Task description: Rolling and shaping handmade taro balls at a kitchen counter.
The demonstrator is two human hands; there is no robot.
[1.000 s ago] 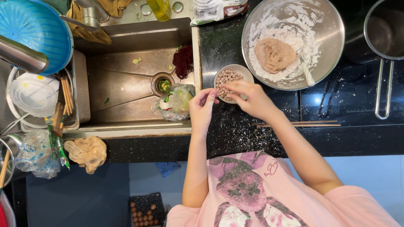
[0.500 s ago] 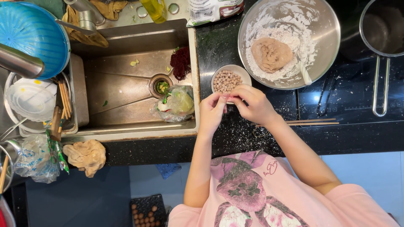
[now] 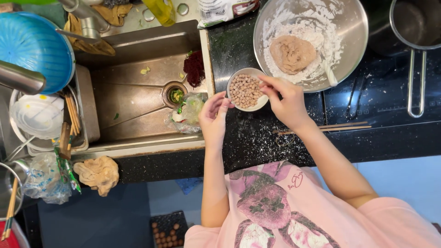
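A small white bowl of peanuts [image 3: 245,90] stands on the flour-dusted black counter [image 3: 257,138], just right of the sink. My right hand [image 3: 285,100] is at the bowl's right side, its fingertips pinching the rim. My left hand [image 3: 215,115] is at the bowl's lower left, fingers loosely spread and their tips touching the rim. Neither hand carries anything else that I can see.
Behind the small bowl, a steel mixing bowl [image 3: 353,27] holds a dough lump [image 3: 292,53] and flour. A steel sink [image 3: 138,96] with scraps and a plastic bag lies left. A blue colander [image 3: 32,50], a pot [image 3: 415,20] and chopsticks [image 3: 330,127] surround them.
Both hands were together just in front of the bowl half a second ago. They have now parted, one to each side of the bowl's rim.
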